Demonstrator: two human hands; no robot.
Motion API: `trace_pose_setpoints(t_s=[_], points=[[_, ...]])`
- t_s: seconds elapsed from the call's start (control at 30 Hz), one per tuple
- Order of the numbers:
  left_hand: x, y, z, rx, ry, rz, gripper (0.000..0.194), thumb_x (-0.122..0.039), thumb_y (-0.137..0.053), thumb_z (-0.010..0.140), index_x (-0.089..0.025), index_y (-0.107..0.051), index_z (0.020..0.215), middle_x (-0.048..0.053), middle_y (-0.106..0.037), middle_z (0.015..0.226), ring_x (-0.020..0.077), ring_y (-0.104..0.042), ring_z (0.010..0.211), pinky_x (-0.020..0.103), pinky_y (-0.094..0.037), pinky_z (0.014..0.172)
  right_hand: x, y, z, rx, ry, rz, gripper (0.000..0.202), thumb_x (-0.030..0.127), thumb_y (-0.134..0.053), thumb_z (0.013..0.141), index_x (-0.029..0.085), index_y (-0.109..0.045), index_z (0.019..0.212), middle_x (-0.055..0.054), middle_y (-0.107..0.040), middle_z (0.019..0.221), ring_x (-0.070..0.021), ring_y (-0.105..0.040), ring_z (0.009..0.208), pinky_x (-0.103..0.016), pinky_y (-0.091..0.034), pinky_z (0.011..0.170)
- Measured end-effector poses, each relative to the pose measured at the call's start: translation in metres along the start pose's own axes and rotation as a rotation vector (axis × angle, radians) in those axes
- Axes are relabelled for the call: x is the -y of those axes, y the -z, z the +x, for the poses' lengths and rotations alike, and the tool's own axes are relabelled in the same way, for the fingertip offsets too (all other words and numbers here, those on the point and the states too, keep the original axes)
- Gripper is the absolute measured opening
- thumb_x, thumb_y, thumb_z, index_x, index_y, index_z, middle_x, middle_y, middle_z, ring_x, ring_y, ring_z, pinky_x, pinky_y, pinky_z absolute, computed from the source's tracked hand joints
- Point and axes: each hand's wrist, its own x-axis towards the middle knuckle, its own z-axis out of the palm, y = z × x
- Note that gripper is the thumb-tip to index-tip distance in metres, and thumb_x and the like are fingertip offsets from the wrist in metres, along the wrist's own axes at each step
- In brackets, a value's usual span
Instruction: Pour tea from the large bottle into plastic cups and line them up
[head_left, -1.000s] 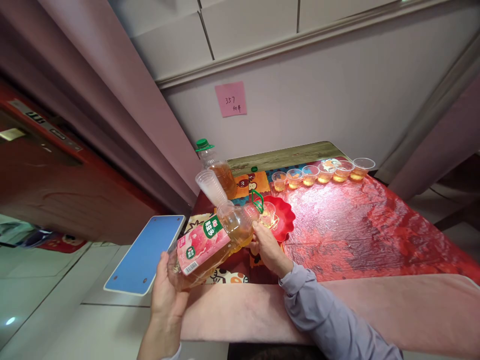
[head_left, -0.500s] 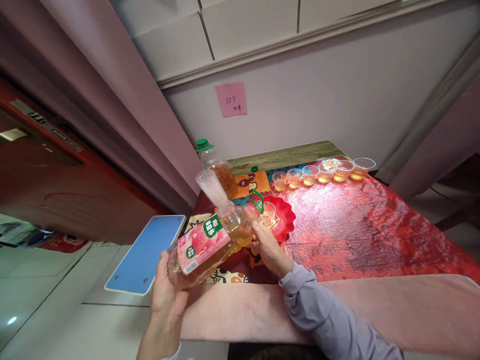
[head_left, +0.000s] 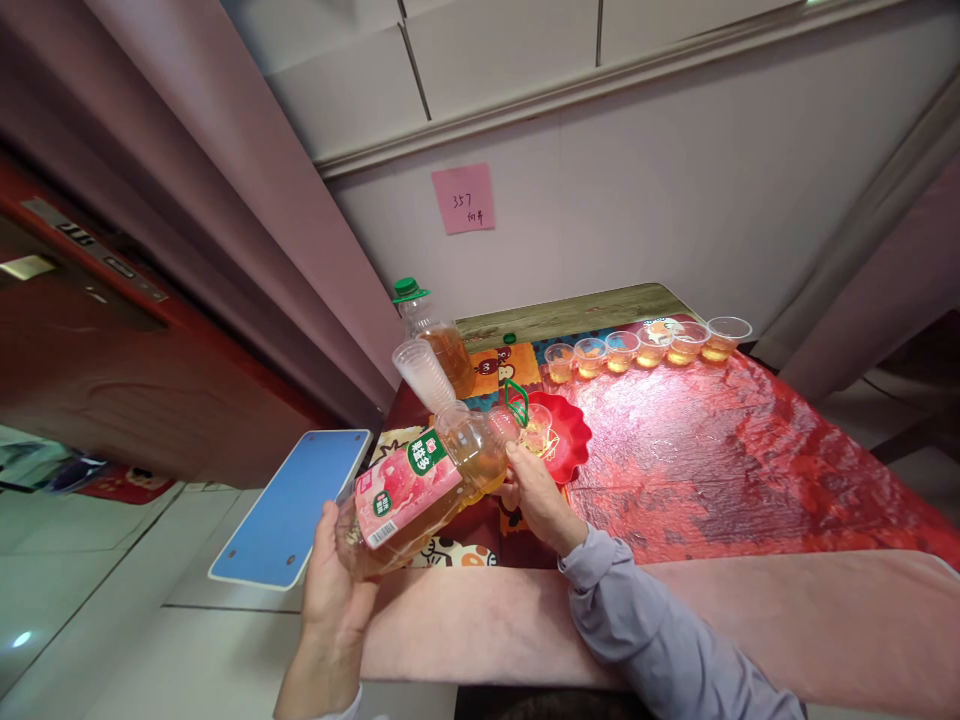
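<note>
A large clear bottle [head_left: 411,487] with a pink label and amber drink lies tilted in both hands, its neck toward the upper right. My left hand [head_left: 336,575] is wrapped round its base. With closed fingers, my right hand [head_left: 534,492] grips it near the neck. The mouth, with a green ring handle [head_left: 516,402], is over a clear cup [head_left: 534,425] in a red scalloped dish [head_left: 576,440]. Whether liquid is flowing cannot be made out. Behind the bottle leans a stack of clear cups [head_left: 424,375].
A second bottle [head_left: 452,355] with a green cap stands at the back left. Several clear cups [head_left: 622,352] holding some amber drink line the table's back edge. A small green cap [head_left: 510,339] lies behind. A blue board [head_left: 296,510] is at the left.
</note>
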Motion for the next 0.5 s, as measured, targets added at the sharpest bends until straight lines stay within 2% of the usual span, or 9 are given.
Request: trace_pose_setpoints(t_s=[0.23,0.5], points=[[-0.0013,0.0006,-0.0013,-0.014,0.046,-0.034,0.044,-0.042,-0.062,0.11,-0.023,-0.074,0.148,0.016,-0.087,0.128,0.0445,-0.082,0.123,0.066,-0.069,0.1,0.0011,-0.0014,-0.0007,-0.014,-0.008,0.03,0.061,0.081,-0.085,0.086,0.028,-0.082,0.114,-0.007,-0.086,0.116,-0.0273,-0.082,0.102,-0.042,-0.07,0.09],[-0.0019,-0.0013,-0.0035,-0.016,0.018,-0.032,0.041,-0.039,-0.06,0.111,-0.022,-0.077,0.144,0.014,-0.089,0.122,0.0381,-0.086,0.111,0.056,-0.072,0.096,-0.0017,0.0003,-0.0007,-0.007,-0.001,0.023,0.058,0.079,-0.082,0.091,0.028,-0.081,0.12,-0.006,-0.085,0.117,-0.025,-0.081,0.1,-0.038,-0.069,0.086]])
